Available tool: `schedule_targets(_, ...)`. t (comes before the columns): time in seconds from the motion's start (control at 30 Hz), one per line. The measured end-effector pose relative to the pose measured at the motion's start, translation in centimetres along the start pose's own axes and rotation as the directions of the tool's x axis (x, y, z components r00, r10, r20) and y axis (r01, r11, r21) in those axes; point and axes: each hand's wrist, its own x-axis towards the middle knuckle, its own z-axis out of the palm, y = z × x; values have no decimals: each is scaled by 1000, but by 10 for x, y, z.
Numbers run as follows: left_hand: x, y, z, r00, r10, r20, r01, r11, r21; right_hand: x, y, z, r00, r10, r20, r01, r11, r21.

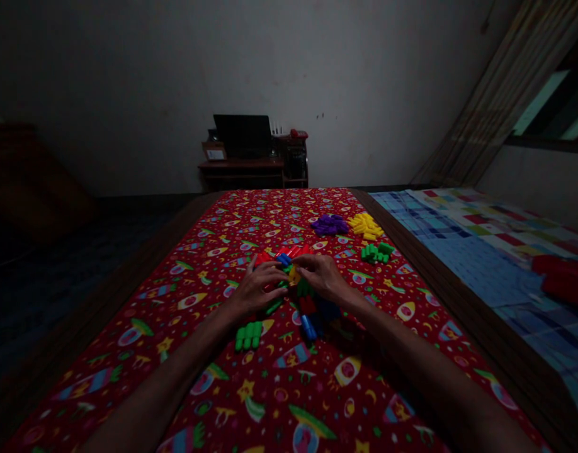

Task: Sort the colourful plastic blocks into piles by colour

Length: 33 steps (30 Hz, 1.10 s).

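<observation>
Plastic toy building blocks lie on a red patterned cloth, and both of my hands meet over a cluster of them. My right hand (pixel 323 275) pinches a yellow block (pixel 294 275) between thumb and fingers. From the other side, my left hand (pixel 262 287) closes its fingertips on the joined blocks beside the yellow one; the exact piece is partly hidden. Red blocks (pixel 299 251) and a blue block (pixel 284 258) show just beyond my fingers. Under my right wrist are a dark red block (pixel 308 306) and a blue block (pixel 308 328). A green block group (pixel 248 336) sits nearer, below my left hand.
Farther right lie a purple block pile (pixel 329 224), a yellow block pile (pixel 365 226) and some green blocks (pixel 378 253). The red cloth (pixel 251 409) covers a long surface with brown edges. A desk with a monitor (pixel 242 135) stands against the wall. Blue checked bedding (pixel 468 270) is at right.
</observation>
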Motion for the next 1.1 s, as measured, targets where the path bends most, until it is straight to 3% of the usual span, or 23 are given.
schedule_targets(0.13, 0, -4, 2, 998, -49, 38, 48, 998, 28, 4, 2, -16, 971, 55, 233, -31, 994, -106)
schedule_targets(0.2, 0, -6, 2, 997, -74, 7, 73, 997, 6, 4, 1, -23, 959, 60, 276, -8, 983, -185)
schedule_targets(0.27, 0, -5, 1, 989, -131, -72, 127, 990, -57, 1, 0, -27, 953, 31, 301, 74, 941, -330)
schedule_targets(0.4, 1, 1, -2, 940, -282, -192, 245, 950, -195, -10, 1, -23, 890, 3, 456, 279, 786, -551)
schedule_targets(0.57, 0, 3, -2, 924, -324, -203, 270, 929, -251, -26, 11, -6, 936, -51, 348, 288, 678, -676)
schedule_targets(0.8, -2, -4, 1, 898, -390, -204, 307, 887, -344, -22, 8, -13, 945, -34, 324, 253, 701, -666)
schedule_targets(1.0, -2, -4, 1, 902, -380, -204, 295, 888, -352, -3, -2, -36, 902, 67, 427, 203, 806, -555)
schedule_targets(1.1, -2, -5, 1, 898, -386, -212, 295, 884, -362, 5, -3, -60, 904, 91, 417, 144, 854, -500)
